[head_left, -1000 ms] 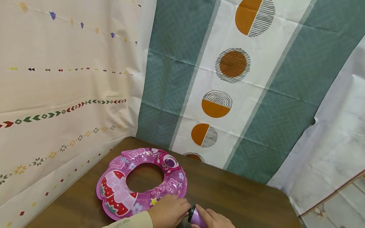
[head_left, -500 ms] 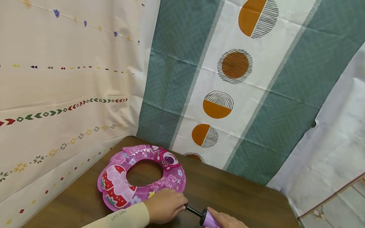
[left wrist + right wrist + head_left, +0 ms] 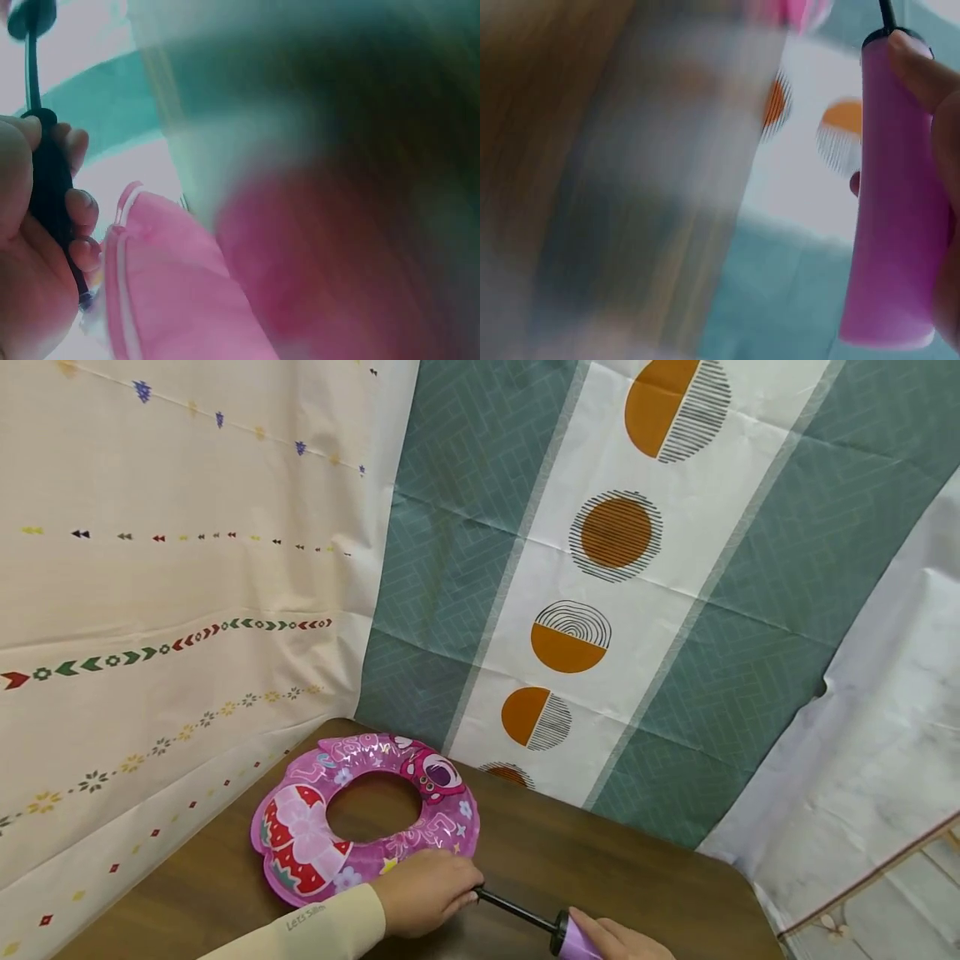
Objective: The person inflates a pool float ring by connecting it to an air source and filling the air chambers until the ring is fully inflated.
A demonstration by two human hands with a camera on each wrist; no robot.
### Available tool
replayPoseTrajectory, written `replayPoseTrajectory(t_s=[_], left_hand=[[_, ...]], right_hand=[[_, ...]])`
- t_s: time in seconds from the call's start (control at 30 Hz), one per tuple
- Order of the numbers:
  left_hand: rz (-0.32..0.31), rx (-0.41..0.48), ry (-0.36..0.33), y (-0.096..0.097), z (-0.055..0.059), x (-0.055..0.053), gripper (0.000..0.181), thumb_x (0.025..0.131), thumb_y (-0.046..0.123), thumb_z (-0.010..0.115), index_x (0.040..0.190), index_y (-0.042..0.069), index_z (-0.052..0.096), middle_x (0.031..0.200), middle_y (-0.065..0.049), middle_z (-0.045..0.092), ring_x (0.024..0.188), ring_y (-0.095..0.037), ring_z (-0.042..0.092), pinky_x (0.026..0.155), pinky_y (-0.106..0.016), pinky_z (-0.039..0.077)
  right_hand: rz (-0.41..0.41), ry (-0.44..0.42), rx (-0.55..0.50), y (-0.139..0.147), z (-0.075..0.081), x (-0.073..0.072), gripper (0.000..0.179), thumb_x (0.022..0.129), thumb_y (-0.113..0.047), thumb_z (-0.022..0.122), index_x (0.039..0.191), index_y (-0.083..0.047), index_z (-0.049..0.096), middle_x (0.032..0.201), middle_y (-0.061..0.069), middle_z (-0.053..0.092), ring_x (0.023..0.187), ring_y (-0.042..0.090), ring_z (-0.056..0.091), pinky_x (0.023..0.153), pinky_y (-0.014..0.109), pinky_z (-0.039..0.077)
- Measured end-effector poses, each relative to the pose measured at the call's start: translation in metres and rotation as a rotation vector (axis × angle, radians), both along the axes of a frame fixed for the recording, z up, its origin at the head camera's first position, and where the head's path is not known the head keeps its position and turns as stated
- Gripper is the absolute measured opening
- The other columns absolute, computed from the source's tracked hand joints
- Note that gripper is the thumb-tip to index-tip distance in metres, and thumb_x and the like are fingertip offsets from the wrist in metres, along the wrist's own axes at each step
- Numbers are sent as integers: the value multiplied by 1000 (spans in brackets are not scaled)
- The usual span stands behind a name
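A pink inflatable swim ring point(image 3: 300, 839) with strawberry and bear prints lies on the table, puffed out. My left hand point(image 3: 427, 893) is at its near right edge and grips the black tapered end of a hand pump point(image 3: 51, 180). In the left wrist view that end narrows toward a clear bit beside the ring's pink seam point(image 3: 120, 285). From it a thin black rod point(image 3: 517, 910) runs to the pump's purple barrel point(image 3: 900, 202). My right hand point(image 3: 622, 939) holds this barrel, thumb near its black cap; part of that hand is cut off by the head view's lower edge.
The brown wooden table point(image 3: 652, 868) extends right and behind the ring. Cream patterned cloth point(image 3: 187, 577) hangs at the left, a green and white curtain point(image 3: 442, 568) at the back, and marbled white cloth point(image 3: 877, 735) at the right.
My right hand has drawn the purple barrel away to the lower right, exposing more of the black rod. My left hand and the ring have shifted slightly left and up in view.
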State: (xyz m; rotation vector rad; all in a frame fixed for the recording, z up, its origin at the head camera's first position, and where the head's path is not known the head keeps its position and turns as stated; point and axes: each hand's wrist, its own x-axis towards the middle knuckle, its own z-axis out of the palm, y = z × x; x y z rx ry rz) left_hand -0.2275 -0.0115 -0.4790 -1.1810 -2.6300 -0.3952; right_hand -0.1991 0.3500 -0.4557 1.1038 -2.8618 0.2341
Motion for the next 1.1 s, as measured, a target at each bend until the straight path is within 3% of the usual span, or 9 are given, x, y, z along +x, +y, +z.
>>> replayPoseTrajectory(t_s=[0.1, 0.2, 0.33, 0.53, 0.67, 0.9, 1.03, 1.1], left_hand=[[-22, 3, 65, 12, -1, 6, 15, 111, 37, 56, 112, 28, 67, 98, 18, 66, 87, 1, 59, 82, -21, 53], [-7, -2, 87, 21, 1, 10, 15, 111, 38, 57, 114, 28, 67, 101, 18, 68, 88, 1, 59, 83, -20, 53], [29, -50, 111, 26, 4, 14, 15, 110, 39, 59, 115, 28, 68, 103, 17, 68, 88, 0, 59, 84, -22, 54], [-24, -64, 145, 26, 3, 16, 19, 112, 41, 55, 116, 29, 69, 97, 19, 66, 82, 3, 55, 78, -18, 51], [-29, -27, 120, 24, 2, 12, 19, 112, 41, 53, 115, 31, 69, 95, 21, 65, 82, 3, 55, 77, -19, 51], [-3, -14, 54, 9, 4, 11, 16, 110, 40, 57, 113, 30, 69, 96, 19, 66, 86, 2, 59, 80, -23, 54], [22, -4, 71, 2, 9, 8, 16, 109, 38, 59, 116, 28, 70, 102, 17, 71, 93, -2, 65, 87, -27, 57], [40, -6, 61, 0, 10, 7, 17, 110, 39, 58, 117, 29, 70, 104, 16, 72, 96, -3, 66, 90, -29, 58]], right_hand=[[-5, 154, -13, -31, -1, 4, 64, 95, -64, 71, 146, -26, 64, 100, -11, 70, 74, -7, 53, 63, 22, 53], [-25, 320, -36, -55, -4, 7, 62, 93, -67, 72, 140, -26, 69, 93, -14, 67, 68, -5, 50, 59, 22, 51], [-31, 451, -84, -71, -15, 9, 62, 89, -65, 79, 138, -27, 71, 91, -16, 66, 66, -5, 49, 57, 17, 48], [-12, 570, -165, -73, -29, 11, 71, 75, -62, 91, 136, -31, 73, 94, -22, 68, 69, -8, 53, 62, 12, 48], [18, 484, -198, -57, -26, 11, 72, 79, -59, 90, 142, -32, 68, 97, -24, 70, 72, -13, 51, 63, 8, 46], [20, 140, -88, -11, -10, 14, 65, 97, -59, 71, 156, -37, 53, 122, -18, 73, 101, -6, 68, 75, 21, 57], [-25, 78, -77, 8, -3, 14, 65, 97, -60, 71, 156, -39, 54, 129, -16, 73, 111, -3, 68, 80, 23, 58], [-39, 87, -96, 16, -3, 13, 66, 95, -59, 74, 155, -38, 55, 130, -19, 73, 113, -4, 69, 82, 23, 59]])
